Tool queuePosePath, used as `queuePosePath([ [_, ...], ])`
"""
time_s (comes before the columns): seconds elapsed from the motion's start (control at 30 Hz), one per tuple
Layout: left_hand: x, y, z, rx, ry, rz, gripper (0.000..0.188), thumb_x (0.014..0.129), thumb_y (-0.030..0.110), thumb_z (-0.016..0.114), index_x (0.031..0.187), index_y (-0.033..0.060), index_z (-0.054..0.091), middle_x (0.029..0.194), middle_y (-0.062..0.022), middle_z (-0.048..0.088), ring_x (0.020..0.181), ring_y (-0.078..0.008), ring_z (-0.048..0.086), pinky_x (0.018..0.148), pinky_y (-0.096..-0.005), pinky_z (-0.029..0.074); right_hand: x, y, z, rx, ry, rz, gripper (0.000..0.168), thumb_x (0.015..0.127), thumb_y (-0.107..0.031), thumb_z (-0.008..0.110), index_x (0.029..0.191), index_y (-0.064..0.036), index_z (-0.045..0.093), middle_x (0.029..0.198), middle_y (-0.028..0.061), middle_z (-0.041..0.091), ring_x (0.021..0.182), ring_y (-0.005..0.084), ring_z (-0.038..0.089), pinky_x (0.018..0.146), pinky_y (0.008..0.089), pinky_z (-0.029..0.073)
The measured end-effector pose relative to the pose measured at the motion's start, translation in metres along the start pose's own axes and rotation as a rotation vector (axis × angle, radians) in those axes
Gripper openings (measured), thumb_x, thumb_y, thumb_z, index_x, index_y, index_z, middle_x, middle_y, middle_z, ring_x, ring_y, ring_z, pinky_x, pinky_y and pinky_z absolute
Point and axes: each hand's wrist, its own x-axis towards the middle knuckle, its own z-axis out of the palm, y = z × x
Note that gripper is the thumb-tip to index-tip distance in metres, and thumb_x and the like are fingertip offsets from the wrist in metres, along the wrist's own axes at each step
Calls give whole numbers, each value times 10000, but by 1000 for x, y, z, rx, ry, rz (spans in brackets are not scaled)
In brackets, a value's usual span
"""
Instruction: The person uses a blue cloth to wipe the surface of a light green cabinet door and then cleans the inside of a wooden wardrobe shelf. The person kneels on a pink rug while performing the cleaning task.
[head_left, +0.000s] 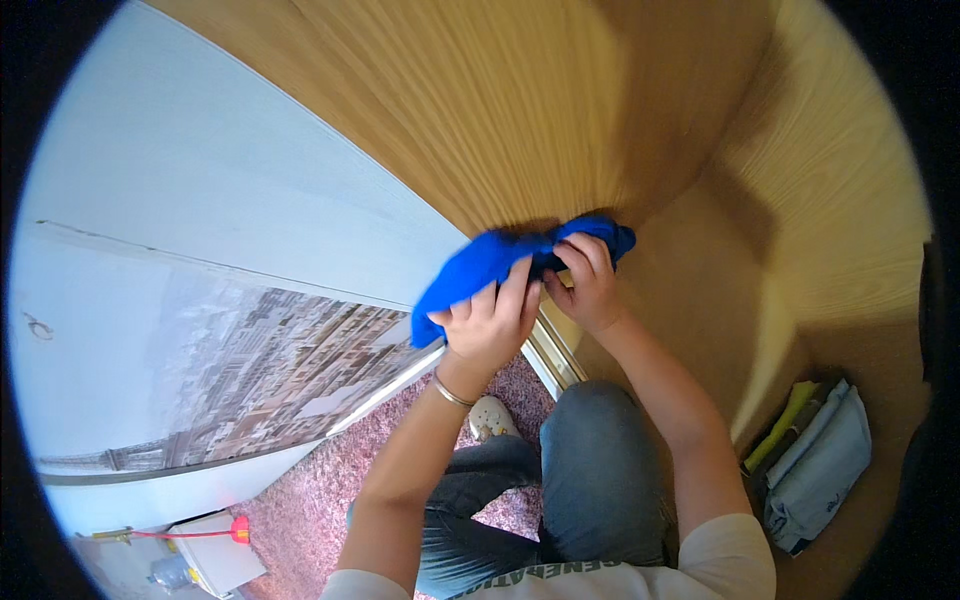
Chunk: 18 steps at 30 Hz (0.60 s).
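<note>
A bunched piece of blue fabric (469, 270) stretches between my two hands against the wood-grain panel of a cabinet (480, 112). Whether it is a garment or a cloth I cannot tell. My left hand (484, 322), with a bangle at the wrist, grips its nearer, left portion. The right end is gathered in the fingers of my right hand (589, 289), close to the inner corner where the panel meets the cabinet floor (682, 277). Parts of my fingertips are hidden in the folds.
Folded clothes (817, 469) stand on the cabinet floor at right. A metal sliding-door track (555, 352) runs along the cabinet's edge by my knee. To the left are a white panel (225, 135) and a cityscape picture (300, 375), with pink carpet (322, 480) below.
</note>
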Motion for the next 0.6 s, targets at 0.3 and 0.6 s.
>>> queuePosePath([
  [0.3,44,-8,-30,362,-83,112,345,802,319,603,1145,348,630,909,-2,500,931,-272,452,957,-588,187,32,-23,24,-126,382,352,371,860,-267,545,1134,-23,602,1172,200,462,1062,389,408,956,505,305],
  [0.6,-117,-21,60,259,-784,675,546,848,225,478,1386,151,428,1348,-3,453,1243,-189,375,1086,-414,213,-125,25,60,58,-259,1062,402,790,-21,574,1166,27,442,1125,300,509,1085,438,481,929,451,383],
])
